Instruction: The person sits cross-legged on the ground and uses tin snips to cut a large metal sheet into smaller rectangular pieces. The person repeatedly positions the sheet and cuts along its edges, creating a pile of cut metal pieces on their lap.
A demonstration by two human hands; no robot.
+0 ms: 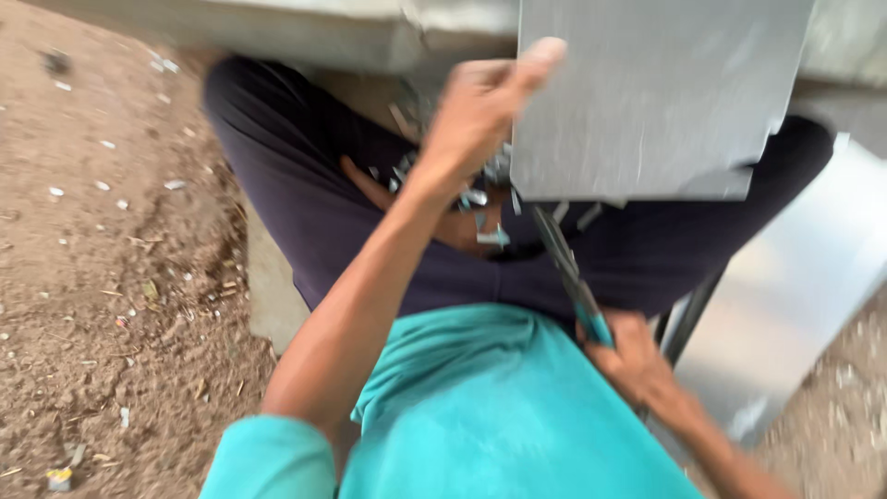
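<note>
My left hand (476, 111) grips the left edge of a flat grey metal sheet (647, 92), thumb up along the edge. My right hand (633, 356) is closed on the teal handles of metal snips (573, 277), whose blades point up to the sheet's lower edge. I sit cross-legged in dark trousers and a teal shirt. Small metal offcuts (480, 199) lie in my lap. The picture is blurred by motion.
Bare brown dirt with scattered metal scraps (111, 194) lies at the left. A second shiny metal sheet (795, 296) leans at the right. A grey metal or concrete edge (323, 32) runs along the top.
</note>
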